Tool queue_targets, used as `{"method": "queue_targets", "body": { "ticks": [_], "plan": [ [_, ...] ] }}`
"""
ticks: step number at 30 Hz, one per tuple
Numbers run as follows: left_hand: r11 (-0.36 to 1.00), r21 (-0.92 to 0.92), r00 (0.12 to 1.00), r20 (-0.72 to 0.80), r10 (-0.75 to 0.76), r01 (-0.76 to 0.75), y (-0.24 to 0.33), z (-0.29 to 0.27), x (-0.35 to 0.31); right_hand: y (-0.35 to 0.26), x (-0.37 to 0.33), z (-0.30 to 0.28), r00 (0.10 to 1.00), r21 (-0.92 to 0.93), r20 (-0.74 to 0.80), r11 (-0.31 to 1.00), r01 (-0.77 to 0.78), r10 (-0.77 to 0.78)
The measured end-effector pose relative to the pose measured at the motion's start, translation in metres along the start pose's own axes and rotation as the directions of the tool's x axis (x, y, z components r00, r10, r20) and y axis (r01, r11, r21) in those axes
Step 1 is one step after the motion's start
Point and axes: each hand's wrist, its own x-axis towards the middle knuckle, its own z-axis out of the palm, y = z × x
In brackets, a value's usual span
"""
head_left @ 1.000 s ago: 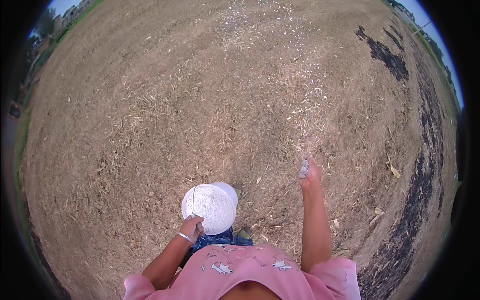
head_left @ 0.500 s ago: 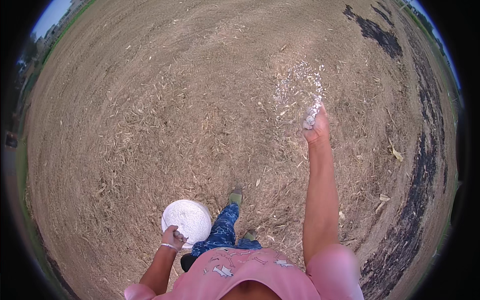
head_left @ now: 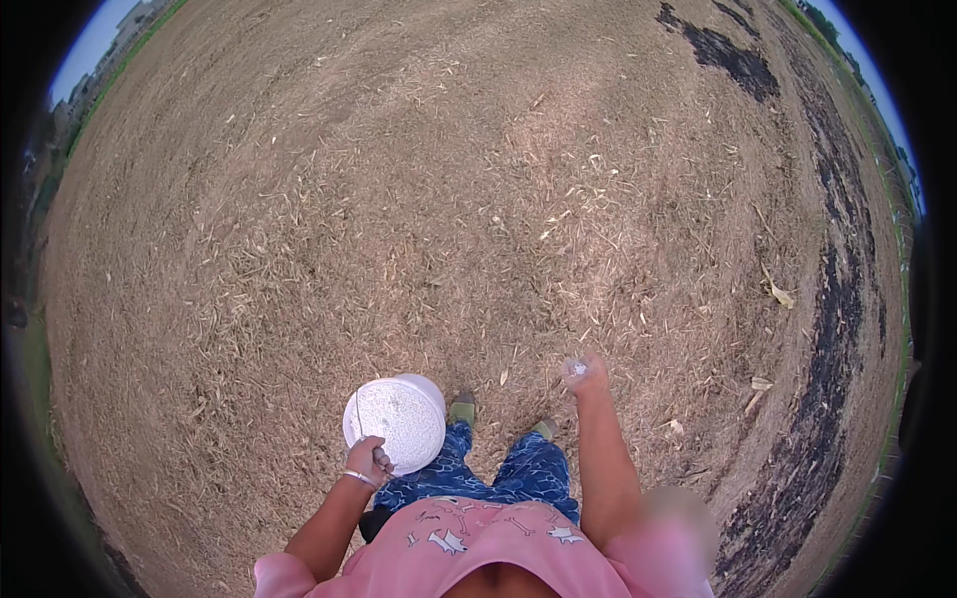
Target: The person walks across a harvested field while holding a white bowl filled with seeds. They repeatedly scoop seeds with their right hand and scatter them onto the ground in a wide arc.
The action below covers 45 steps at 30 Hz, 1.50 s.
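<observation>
A white bucket (head_left: 401, 427) full of white granules hangs beside my left leg, its thin wire handle raised. My left hand (head_left: 370, 458), with a pale band at the wrist, is closed around that handle at the bucket's near edge. On the other side, my right hand (head_left: 586, 372) is held out ahead of my right leg, above the straw-covered ground. Its fingers are smeared by motion and look whitish. A small white patch shows at the palm; whether the fingers are curled shut is not clear.
Dry soil with chopped straw (head_left: 299, 269) spreads all around. A dark, burnt-looking strip (head_left: 832, 369) runs along the right, with a black patch (head_left: 733, 60) at the far right. My shoes (head_left: 462, 408) stand on the straw. Green growth edges the field.
My right hand has swung back from far ahead to near my body; the spray of white granules is gone from the air. The bucket has shifted slightly right, and my right foot has come forward.
</observation>
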Motion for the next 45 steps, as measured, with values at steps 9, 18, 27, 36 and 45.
{"method": "queue_targets", "body": {
  "ticks": [9, 18, 27, 36, 45],
  "plan": [
    [0.906, 0.42, 0.985, 0.169, -0.026, -0.048, -0.014, 0.102, -0.02, -0.059, -0.154, 0.076, 0.564, -0.216, 0.681, 0.607, 0.765, -0.468],
    [0.712, 0.698, 0.931, 0.304, -0.201, -0.074, -0.067, 0.201, -0.083, 0.103, -0.067, -0.089, 0.547, -0.629, 0.767, -0.221, 0.746, -0.334],
    [0.604, 0.794, 0.865, 0.346, -0.363, -0.064, -0.121, 0.266, -0.112, 0.07, 0.004, -0.124, 0.943, -0.651, 0.318, 0.699, 0.295, -0.101],
    [0.62, 0.783, 0.898, 0.299, -0.322, -0.038, -0.138, 0.269, -0.089, -0.074, -0.106, -0.165, 0.814, -0.188, 0.578, 0.98, 0.068, 0.054],
    [0.72, 0.694, 0.96, 0.217, -0.177, -0.024, -0.128, 0.238, -0.074, -0.25, -0.059, -0.127, 0.875, 0.071, 0.354, 0.943, 0.325, -0.329]
  ]
}}
